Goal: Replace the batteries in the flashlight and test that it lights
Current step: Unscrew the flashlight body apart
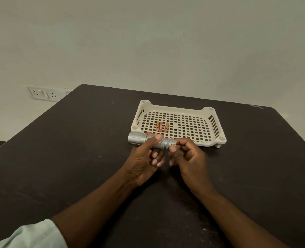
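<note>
Head view, item one: you are holding a silver flashlight (pixel 151 140) level above the dark table (pixel 76 158), its wide head pointing to your left and its tail cap to your right. Your left hand (pixel 144 161) is wrapping the knurled barrel, thumb lying along the top and fingers curling underneath, so the head is sticking out clear beyond the grip. Your right hand (pixel 187 156) is pinching the tail end between thumb and fingertips, the remaining fingers curling loosely below. Item two: a cream perforated tray (pixel 217 126) is sitting on the table just behind the flashlight, its near edge partly hidden by the barrel. Item three: three orange batteries (pixel 161 127) are lying side by side in the tray's left half, near the flashlight's head. Item four: a pale sleeve (pixel 31 235) is showing at your left forearm, and a wall socket panel (pixel 44 93) is sitting beyond the table's left edge.
</note>
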